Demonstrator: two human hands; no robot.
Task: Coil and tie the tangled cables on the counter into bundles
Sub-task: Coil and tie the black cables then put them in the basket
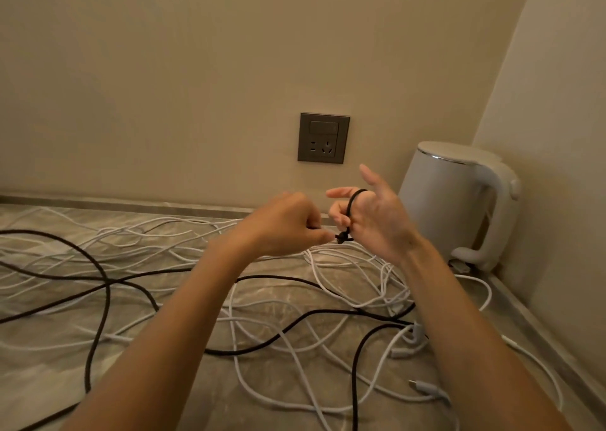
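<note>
Several white cables (331,358) and a black cable (108,286) lie tangled across the marbled counter (42,375). Both hands are raised above the tangle, near the back wall. A small black tie loop (351,206) is wound around the fingers of my right hand (373,214), whose other fingers are spread. My left hand (285,225) is fisted and pinches the knotted end of that tie (341,237) between thumb and forefinger. Neither hand touches the cables on the counter.
A white electric kettle (459,198) stands in the back right corner on its base. A grey wall socket with a switch (323,138) sits on the back wall above the counter. White USB plugs (426,388) lie near my right forearm.
</note>
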